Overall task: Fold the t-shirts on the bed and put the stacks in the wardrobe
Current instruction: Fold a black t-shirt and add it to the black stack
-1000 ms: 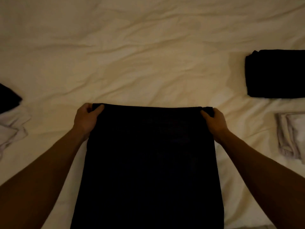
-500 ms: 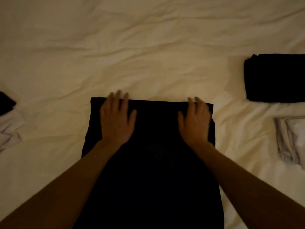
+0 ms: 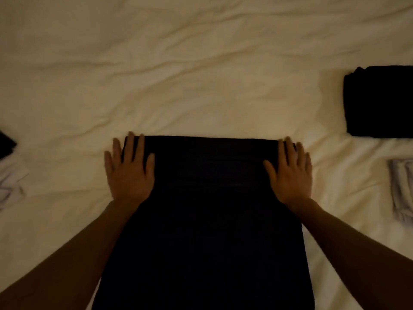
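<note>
T-shirt (image 3: 205, 209) between folded stacks (image 3: 380, 101)

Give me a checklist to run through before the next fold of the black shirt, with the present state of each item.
1. Both hands flat on the black t-shirt: ok; left hand and right hand press its far corners, fingers straight.
2. Far edge straight: ok; it runs level between the hands.
3. Cloth smooth: cannot tell; too dark to see creases.
4. Near end of the shirt: cannot tell; it runs out of the picture.
5. Bed sheet beyond the shirt free for folding: ok.
6. Place for it: ok; a folded black stack lies to the right, a folded light stack nearer.
</note>
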Demonstrator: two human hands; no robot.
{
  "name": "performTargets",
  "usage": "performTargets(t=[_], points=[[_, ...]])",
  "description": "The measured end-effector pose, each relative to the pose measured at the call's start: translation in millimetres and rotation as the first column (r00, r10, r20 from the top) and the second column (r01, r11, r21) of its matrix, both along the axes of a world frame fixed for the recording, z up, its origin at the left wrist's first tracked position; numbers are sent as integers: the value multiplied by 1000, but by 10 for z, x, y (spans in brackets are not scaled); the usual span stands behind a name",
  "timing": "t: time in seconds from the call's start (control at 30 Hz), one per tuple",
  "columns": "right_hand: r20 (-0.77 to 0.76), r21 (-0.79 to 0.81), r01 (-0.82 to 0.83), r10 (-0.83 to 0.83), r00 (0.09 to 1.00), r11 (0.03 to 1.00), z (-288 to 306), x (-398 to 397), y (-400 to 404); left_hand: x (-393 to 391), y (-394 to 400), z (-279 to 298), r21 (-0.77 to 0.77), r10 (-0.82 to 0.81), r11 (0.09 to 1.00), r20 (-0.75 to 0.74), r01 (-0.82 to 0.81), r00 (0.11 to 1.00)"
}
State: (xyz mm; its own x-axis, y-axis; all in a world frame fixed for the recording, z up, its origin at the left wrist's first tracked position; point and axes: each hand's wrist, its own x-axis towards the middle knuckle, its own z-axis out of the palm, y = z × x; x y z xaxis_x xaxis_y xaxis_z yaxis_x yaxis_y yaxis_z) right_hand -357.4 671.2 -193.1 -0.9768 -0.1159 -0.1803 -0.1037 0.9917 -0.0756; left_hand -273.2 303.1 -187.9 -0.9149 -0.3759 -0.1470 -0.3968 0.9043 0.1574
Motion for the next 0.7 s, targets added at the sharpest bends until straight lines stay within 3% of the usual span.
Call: performTargets(t=[0.07, 0.13, 0.17, 0.23, 0.27, 0.37, 0.43, 0.47, 0.53, 0.6, 0.67, 0.7], points=[[40, -100, 70, -66, 997, 993, 72, -34, 35, -14, -110, 40, 96, 18, 995, -100, -9, 995], [48, -265, 197, -192, 980, 944, 140, -90, -16, -114, -145, 107, 278, 228, 946, -205, -167, 952], [94, -381, 308, -295, 951, 872, 188, -138, -46, -175, -147, 158, 387, 363, 883, -200, -267, 910], [304, -530, 548, -459, 835, 647, 282, -247, -92, -305, -172, 248, 538, 508, 739, -49, -406, 860], [397, -528, 621, -478, 784, 579, 277, -286, -83, -344, -196, 275, 585, 513, 676, 65, -449, 856], [462, -474, 640, -447, 766, 605, 273, -343, -37, -385, -303, 353, 740, 468, 478, 240, -472, 850], [448, -526, 629, -442, 777, 573, 324, -405, -10, -396, -341, 445, 827, 476, 360, 235, -432, 847], [434, -570, 622, -446, 783, 537, 372, -441, -15, -408, -350, 488, 851, 483, 345, 200, -396, 852], [381, -647, 588, -462, 801, 486, 498, -525, -47, -456, -357, 544, 863, 505, 385, 100, -327, 857], [335, -669, 554, -464, 820, 495, 540, -597, -70, -519, -351, 558, 847, 529, 436, 32, -304, 848], [283, -626, 513, -441, 852, 587, 571, -582, -116, -531, -330, 517, 732, 489, 598, -11, -326, 872], [216, -526, 479, -435, 874, 702, 557, -548, -129, -501, -303, 482, 588, 443, 731, -24, -346, 896]])
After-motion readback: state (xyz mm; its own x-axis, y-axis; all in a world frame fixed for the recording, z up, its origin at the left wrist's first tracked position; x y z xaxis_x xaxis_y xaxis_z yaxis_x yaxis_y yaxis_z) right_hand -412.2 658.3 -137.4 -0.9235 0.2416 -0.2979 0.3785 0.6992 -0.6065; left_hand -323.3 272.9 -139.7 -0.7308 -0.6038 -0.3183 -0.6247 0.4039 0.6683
